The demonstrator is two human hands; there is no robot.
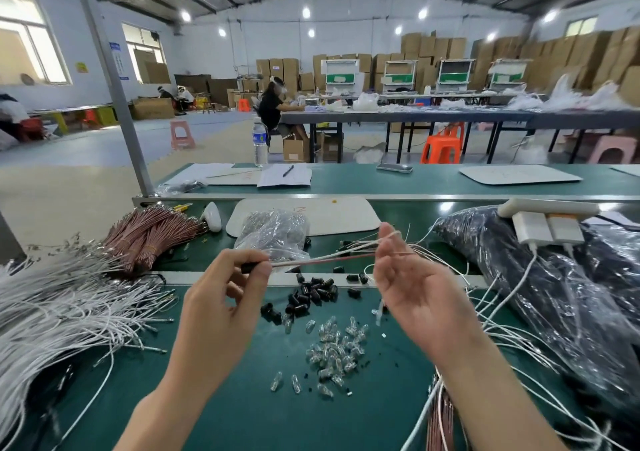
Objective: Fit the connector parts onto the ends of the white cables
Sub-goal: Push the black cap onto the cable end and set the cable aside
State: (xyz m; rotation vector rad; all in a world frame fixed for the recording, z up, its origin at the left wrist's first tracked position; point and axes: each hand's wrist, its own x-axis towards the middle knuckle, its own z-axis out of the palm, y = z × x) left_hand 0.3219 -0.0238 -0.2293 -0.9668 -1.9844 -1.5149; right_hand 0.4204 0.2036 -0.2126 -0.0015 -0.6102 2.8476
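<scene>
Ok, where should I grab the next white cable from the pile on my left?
Probably just behind the metal tip of a white cable lying loose on the green mat, coming from above and the right. There the ends fan out singly; farther left the strands overlap and tangle.

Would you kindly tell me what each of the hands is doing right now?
Left hand: pinching a black connector part.
Right hand: fingertips holding the thin cables, palm facing the camera.
</scene>
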